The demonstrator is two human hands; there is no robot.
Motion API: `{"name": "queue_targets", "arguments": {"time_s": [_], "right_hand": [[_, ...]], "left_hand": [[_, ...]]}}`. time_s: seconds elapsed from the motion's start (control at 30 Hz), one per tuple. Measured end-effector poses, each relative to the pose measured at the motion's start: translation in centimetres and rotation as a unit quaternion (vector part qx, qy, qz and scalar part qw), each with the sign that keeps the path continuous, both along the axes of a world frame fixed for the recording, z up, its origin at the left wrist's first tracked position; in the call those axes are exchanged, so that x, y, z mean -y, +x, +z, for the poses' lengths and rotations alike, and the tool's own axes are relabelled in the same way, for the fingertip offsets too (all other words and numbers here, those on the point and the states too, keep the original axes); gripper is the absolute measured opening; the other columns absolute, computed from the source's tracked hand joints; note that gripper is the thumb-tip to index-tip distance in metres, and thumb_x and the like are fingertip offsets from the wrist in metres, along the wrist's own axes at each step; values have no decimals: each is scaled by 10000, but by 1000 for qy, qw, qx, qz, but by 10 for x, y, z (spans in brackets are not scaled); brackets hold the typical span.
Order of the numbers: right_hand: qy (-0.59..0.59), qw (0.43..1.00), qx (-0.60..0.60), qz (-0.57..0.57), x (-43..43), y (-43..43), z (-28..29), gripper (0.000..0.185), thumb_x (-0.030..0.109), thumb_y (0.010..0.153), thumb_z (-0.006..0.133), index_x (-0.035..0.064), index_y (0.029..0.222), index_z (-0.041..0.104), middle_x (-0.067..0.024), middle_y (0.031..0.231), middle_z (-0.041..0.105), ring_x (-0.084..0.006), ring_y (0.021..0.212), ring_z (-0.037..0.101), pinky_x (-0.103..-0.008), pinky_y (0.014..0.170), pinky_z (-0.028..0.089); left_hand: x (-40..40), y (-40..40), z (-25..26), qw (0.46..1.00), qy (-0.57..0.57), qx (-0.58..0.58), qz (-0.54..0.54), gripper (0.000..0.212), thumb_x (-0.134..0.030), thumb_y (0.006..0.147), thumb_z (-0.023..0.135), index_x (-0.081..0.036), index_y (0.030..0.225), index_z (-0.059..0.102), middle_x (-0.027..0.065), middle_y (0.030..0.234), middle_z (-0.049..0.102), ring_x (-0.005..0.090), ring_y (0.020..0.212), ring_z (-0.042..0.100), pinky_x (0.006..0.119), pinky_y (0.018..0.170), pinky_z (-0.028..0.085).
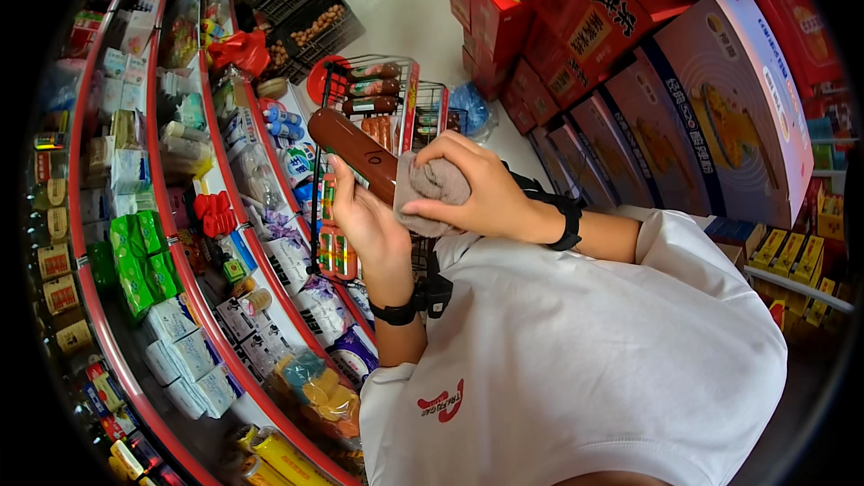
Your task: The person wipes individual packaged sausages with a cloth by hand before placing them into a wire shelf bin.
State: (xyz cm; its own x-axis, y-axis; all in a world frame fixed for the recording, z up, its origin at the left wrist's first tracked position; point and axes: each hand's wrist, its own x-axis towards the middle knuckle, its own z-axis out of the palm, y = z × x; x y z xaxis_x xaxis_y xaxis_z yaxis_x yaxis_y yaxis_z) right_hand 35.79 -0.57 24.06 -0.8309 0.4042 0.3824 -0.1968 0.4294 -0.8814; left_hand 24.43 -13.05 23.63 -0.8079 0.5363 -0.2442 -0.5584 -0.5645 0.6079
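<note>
A thick reddish-brown packaged sausage [356, 148] lies tilted across my left hand [372, 226], my thumb along its side and my palm turned up beneath it. Handwritten marks show on its casing. My right hand [476, 189] grips a grey-brown cloth [439, 192], pressed over the sausage's lower right end, so that end is hidden. Just beyond my hands stands a black wire rack [398, 61] with more large sausages [373, 87] on its upper tier. Smaller red packs [336, 251] sit in its near side, by my left hand. Both wrists wear black straps.
Red-edged shelves [172, 263] with packaged goods run along the left. Stacked red cartons [574, 34] and large noodle boxes [729, 115] line the right. Black crates [314, 27], one with eggs, stand at the back. A blue plastic bag [470, 104] lies on the floor behind the rack.
</note>
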Motion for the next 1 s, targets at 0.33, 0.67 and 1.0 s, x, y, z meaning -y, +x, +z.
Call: {"name": "queue_targets", "arguments": {"time_s": [0.33, 0.67, 1.0], "right_hand": [[-168, 982, 82, -24, -22, -10, -6, 453, 335, 836, 823, 25, 1091, 614, -135, 958, 697, -229, 900, 686, -345, 801, 530], [106, 993, -45, -13, -17, -6, 13, 491, 287, 747, 872, 33, 1089, 628, -139, 1012, 657, -336, 919, 665, -374, 805, 544], [49, 998, 2, -31, -18, -11, 7, 529, 259, 727, 896, 40, 1118, 617, -138, 1064, 666, -323, 976, 673, -369, 847, 525]], "left_hand": [[-10, 5, 8, 998, -31, -46, 36, 368, -232, 1044, 591, -4, 1319, 503, 111, 1222, 592, 223, 1131, 578, 425, 1026, 464], [0, 11, 26, 992, -95, -77, 44, 336, -268, 1043, 598, 2, 1233, 535, 93, 1107, 623, 178, 1017, 632, 346, 892, 536], [-13, 23, 22, 966, -165, -153, 129, 364, -200, 1000, 669, 0, 1262, 512, 96, 1144, 597, 181, 1076, 594, 377, 927, 523]]}}
